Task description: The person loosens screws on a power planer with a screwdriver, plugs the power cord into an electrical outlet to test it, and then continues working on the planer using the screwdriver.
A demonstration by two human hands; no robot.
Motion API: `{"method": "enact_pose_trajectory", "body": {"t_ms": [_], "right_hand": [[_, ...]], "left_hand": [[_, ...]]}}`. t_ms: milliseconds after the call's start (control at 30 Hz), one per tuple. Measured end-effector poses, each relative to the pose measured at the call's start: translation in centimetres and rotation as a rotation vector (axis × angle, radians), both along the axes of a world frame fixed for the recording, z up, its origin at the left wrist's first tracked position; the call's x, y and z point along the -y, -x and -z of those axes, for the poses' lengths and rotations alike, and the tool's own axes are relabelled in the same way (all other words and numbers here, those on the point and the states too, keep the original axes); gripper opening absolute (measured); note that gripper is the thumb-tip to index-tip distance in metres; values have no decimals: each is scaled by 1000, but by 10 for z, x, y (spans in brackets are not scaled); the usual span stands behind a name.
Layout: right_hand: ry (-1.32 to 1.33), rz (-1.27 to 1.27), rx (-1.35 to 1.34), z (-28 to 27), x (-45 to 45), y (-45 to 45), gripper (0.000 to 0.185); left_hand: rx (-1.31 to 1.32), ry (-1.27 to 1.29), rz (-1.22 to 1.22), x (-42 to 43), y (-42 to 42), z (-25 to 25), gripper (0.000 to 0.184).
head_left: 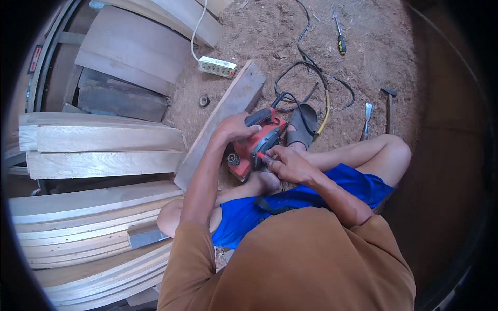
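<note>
A red and black electric hand planer is tilted in front of my crossed legs. My left hand is closed round its black rear handle. Against the planer's near side, my right hand is closed with thumb and fingers pinched on a small red-tipped piece. Its kind is unclear, as the fingers cover most of it. A black round knob shows at the planer's lower end. Beside the planer, on its left, lies a long wooden beam.
Stacked boards fill the left. A white power strip lies beyond the beam, with a tape roll nearby. Black cable coils ahead. A screwdriver, a chisel and a hammer lie on the shaving-covered ground.
</note>
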State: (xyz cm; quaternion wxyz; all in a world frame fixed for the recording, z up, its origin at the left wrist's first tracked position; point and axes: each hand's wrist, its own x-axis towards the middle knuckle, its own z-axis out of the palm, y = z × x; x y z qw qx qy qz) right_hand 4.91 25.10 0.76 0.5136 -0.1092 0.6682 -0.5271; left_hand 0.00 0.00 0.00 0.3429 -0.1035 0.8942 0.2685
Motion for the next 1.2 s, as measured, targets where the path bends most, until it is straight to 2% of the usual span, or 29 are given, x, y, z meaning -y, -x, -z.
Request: {"method": "enact_pose_trajectory", "body": {"t_ms": [67, 100, 167, 233, 267, 367, 500, 533, 633, 767, 867, 967, 1067, 1200], "right_hand": [[-49, -67, -354, -7, -9, -1, 46], [-26, -13, -316, -21, -15, -7, 45], [-61, 79, -298, -30, -40, -3, 42], [15, 199, -274, -23, -60, -10, 40], [56, 262, -269, -19, -69, -8, 39], [-3, 339, -15, -50, -96, 9, 37], [7, 362, -42, -64, -115, 22, 35], [53, 387, -77, -71, -113, 23, 36], [156, 318, -493, -70, -105, 17, 41], [77, 301, -682, -78, -100, 6, 43], [98, 342, -604, -77, -94, 1, 41], [45, 313, -650, -75, -91, 0, 39], [56, 251, -680, -79, -88, 4, 39], [82, 268, -689, -86, -84, 5, 39]], "left_hand": [[-25, 155, 167, -11, 17, 2, 50], [70, 110, 124, -13, 17, -11, 49], [200, -55, 34, -28, 33, -4, 49], [191, -138, -50, -26, 22, -9, 46], [179, -177, -88, -24, 18, -13, 44], [-87, -161, -21, -25, -8, -46, 41], [-154, -273, -40, -21, -24, -66, 45], [-188, -276, -61, -28, -24, -73, 44], [-188, -336, -115, -31, -21, -67, 39], [-280, -482, -162, -30, -23, -45, 38], [-338, -334, -24, -23, -21, -60, 40], [-279, -98, 32, -25, -21, -83, 43], [-267, -75, 8, -18, -24, -66, 45], [-391, -137, -100, -28, -30, -73, 47]]}}
